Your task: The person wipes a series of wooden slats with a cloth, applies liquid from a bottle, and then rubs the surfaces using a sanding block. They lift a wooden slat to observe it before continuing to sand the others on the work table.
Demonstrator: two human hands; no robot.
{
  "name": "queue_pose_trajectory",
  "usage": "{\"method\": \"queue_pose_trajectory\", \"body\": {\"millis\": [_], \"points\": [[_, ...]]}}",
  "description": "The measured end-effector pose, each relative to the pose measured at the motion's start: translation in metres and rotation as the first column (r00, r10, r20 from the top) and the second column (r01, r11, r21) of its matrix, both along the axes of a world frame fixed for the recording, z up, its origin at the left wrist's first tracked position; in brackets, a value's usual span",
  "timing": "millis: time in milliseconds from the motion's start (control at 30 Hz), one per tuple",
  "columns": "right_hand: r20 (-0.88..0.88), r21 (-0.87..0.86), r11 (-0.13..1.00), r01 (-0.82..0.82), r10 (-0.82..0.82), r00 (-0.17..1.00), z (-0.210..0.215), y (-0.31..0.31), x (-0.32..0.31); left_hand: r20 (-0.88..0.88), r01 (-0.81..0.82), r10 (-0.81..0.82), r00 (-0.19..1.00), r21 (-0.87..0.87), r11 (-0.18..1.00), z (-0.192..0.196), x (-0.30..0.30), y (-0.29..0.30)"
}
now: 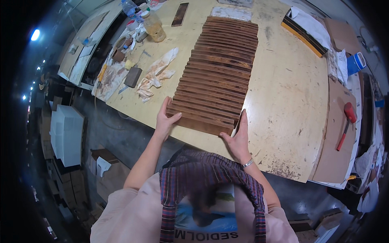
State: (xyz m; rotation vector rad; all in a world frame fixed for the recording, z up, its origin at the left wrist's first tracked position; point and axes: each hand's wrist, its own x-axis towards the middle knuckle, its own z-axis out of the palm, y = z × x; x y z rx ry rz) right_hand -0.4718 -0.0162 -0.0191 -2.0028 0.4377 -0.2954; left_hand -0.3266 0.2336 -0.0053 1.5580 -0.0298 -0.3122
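Observation:
A long row of dark brown wooden slats (pixel 214 73) lies side by side across the table, running away from me. Its near end is close to the table's front edge. My left hand (pixel 165 122) grips the left corner of the nearest slats, thumb over the front and fingers along their ends. At the opposite corner, my right hand (pixel 238 139) presses its fingers along the slat ends, with its thumb against the front face. The undersides of the slats are hidden.
Left of the row lie a stained cloth (pixel 157 75), a dark block (pixel 133 77) and a jar of yellowish liquid (pixel 153 26). One loose slat (pixel 180 14) is at the back. On the right are a long open box (pixel 304 32), a red mallet (pixel 347 121) and a blue container (pixel 356 63).

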Motion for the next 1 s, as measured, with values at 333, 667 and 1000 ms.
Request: {"method": "queue_pose_trajectory", "body": {"millis": [333, 667, 1000], "points": [[-0.006, 0.096, 0.994, -0.060, 0.061, 0.998, 0.000, -0.003, 0.001, -0.093, 0.171, -0.164, 0.982, 0.077, 0.982, 0.009, 0.006, 0.000], [0.165, 0.338, 0.927, 0.165, -0.231, 0.959, -0.013, 0.006, 0.037, 0.037, 0.010, -0.022, 0.999, 0.304, 0.953, 0.009, 0.085, 0.052], [0.139, 0.162, 0.953, 0.256, -0.279, 0.950, -0.032, 0.003, 0.035, 0.606, -0.531, 0.049, 0.794, 0.652, 0.541, -0.012, 0.248, 0.176]]}}
